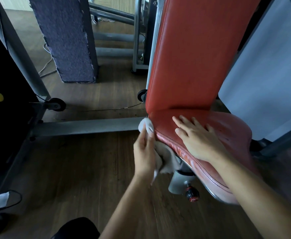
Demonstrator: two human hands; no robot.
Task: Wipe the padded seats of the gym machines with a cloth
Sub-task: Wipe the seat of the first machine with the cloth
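- Wooden plank floor (82, 169) of a gym, with a grey metal frame bar (86, 125) running along it to a red bench.
- The bench has a padded seat (227, 128) and an upright backrest (193, 57), both in shiny red vinyl with stitched seams. The seat's covering looks wrinkled near its left edge.
- The left hand (144, 152) grips a white cloth (165, 157) and holds it against the seat's left edge, near the back corner. One bunch shows past the fingertips and the rest hangs below the palm.
- The right hand (198, 138) lies flat on top of the seat with its fingers spread, holding nothing.
- The cloth looks light, soft and limp, so it is best held bunched in the palm.
- The vinyl is probably smooth and slightly slippery over yielding foam. It should take firm pressure, with care needed along the seams.
- A black and red knob (192, 194) sits under the seat.
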